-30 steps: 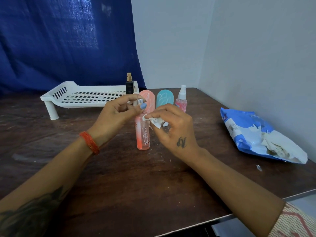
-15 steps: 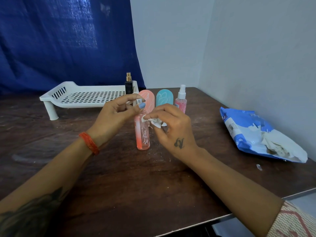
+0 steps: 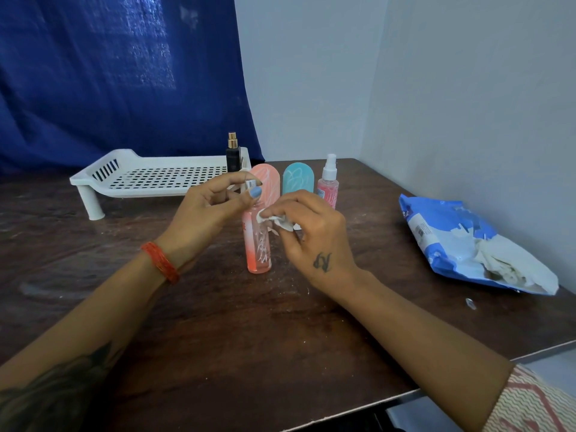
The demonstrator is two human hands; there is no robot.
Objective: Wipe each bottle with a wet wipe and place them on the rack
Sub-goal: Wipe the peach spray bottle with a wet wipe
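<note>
A pink-orange spray bottle (image 3: 258, 251) stands upright on the dark wooden table (image 3: 249, 332) in the middle. My left hand (image 3: 212, 210) pinches its silver top between thumb and fingers. My right hand (image 3: 311, 235) presses a crumpled white wet wipe (image 3: 276, 221) against the bottle's upper right side. Behind stand a pink rounded bottle (image 3: 268, 182), a teal rounded bottle (image 3: 297, 180) and a small pink spray bottle (image 3: 328, 182). A black bottle with a gold top (image 3: 232, 154) stands at the right end of the white perforated rack (image 3: 149, 179).
A blue and white pack of wet wipes (image 3: 467, 247) lies open at the right near the wall. A blue curtain hangs behind the rack. The table's front edge runs across the lower right. A small scrap (image 3: 470, 303) lies by the pack.
The right hand with the wipe has shifted slightly upward on the bottle. The left hand keeps its hold on the bottle's top.
</note>
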